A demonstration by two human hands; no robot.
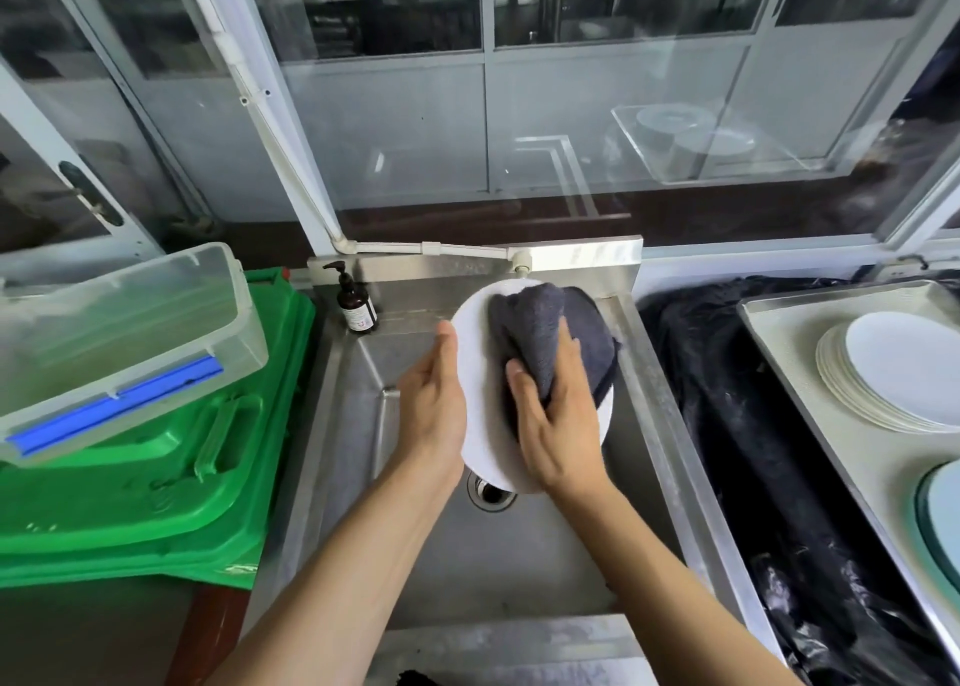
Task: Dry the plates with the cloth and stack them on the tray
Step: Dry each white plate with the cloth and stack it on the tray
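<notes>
Over the steel sink I hold a white plate (480, 373) tilted toward me. My left hand (434, 404) grips its left rim, thumb on the front face. My right hand (558, 425) presses a dark grey cloth (540, 337) against the plate's face, fingers curled into the cloth. The cloth hides the plate's right half. At the right, a metal tray (779, 332) carries a stack of white plates (893, 368).
The sink basin (519, 555) with its drain (488, 493) lies under the plate. A soap pump bottle (356, 306) stands at the back left corner. A clear plastic box (124, 332) sits on green lids (156, 477). Black plastic sheeting (753, 451) lies between sink and tray.
</notes>
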